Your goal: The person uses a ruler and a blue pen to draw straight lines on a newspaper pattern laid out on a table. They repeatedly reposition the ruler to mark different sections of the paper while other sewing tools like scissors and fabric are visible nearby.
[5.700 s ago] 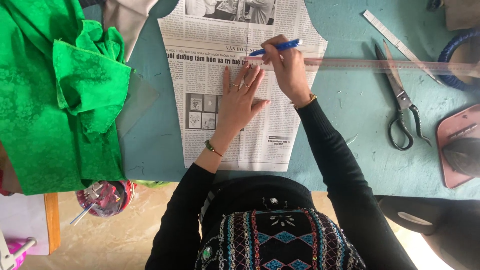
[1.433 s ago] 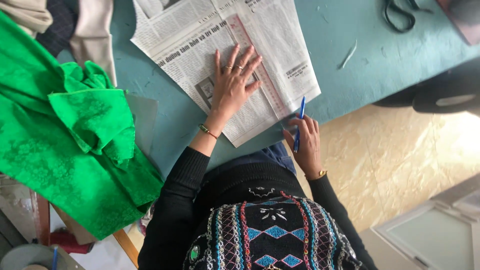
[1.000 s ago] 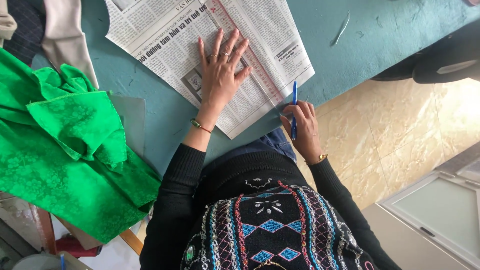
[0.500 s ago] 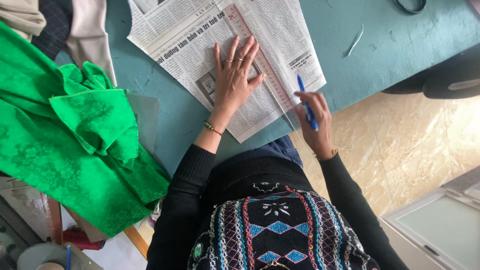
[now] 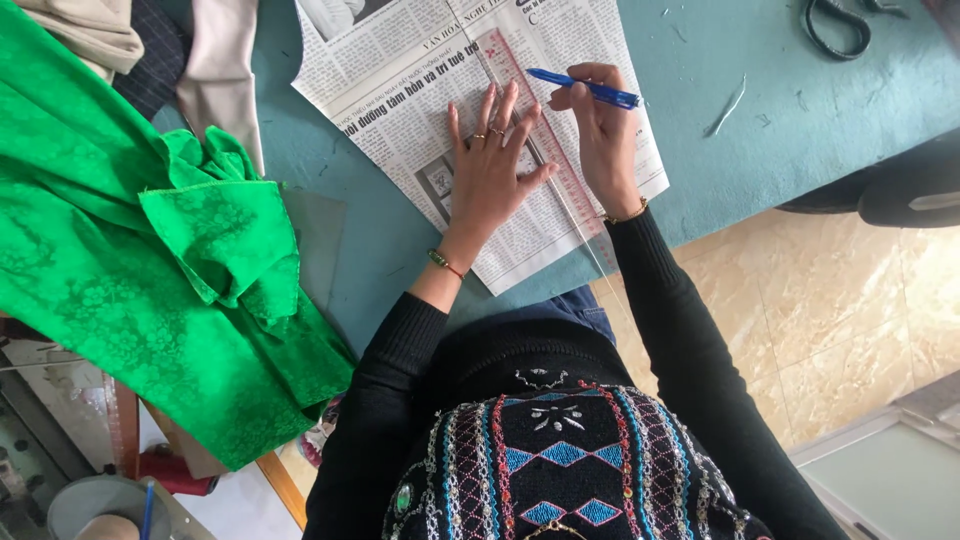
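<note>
A sheet of newspaper (image 5: 400, 110) lies on the teal table (image 5: 800, 150). A clear ruler (image 5: 545, 165) with red markings runs diagonally across it. My left hand (image 5: 490, 165) presses flat on the paper and ruler, fingers spread, with rings and a bracelet on the wrist. My right hand (image 5: 600, 135) holds a blue pen (image 5: 585, 88) just to the right of the ruler, its tip over the newspaper.
Green patterned fabric (image 5: 130, 270) is heaped on the left part of the table. Beige and dark cloth (image 5: 200, 60) lies at the top left. Black scissors (image 5: 835, 25) sit at the top right edge. A tiled floor (image 5: 830, 310) shows at right.
My right hand has risen from the table's near edge up alongside the ruler with the pen. My left hand stays pressed on the ruler. The view has shifted.
</note>
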